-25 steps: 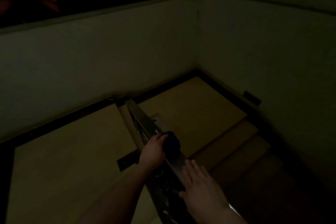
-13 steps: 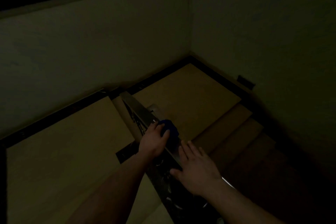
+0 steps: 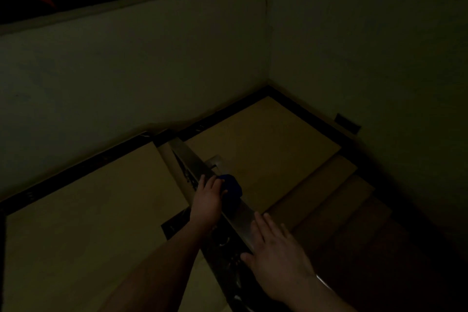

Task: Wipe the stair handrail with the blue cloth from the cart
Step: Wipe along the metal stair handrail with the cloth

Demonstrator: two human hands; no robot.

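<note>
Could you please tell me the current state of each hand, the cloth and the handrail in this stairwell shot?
left hand: closed on the cloth, pressing it to the rail.
right hand: open, fingers spread flat on the rail, holding nothing.
blue cloth: bunched up, lying on top of the rail under the left hand's fingers.
handrail: sloping down toward the landing, bare metal beyond the cloth; too dark to judge its cleanliness.
</note>
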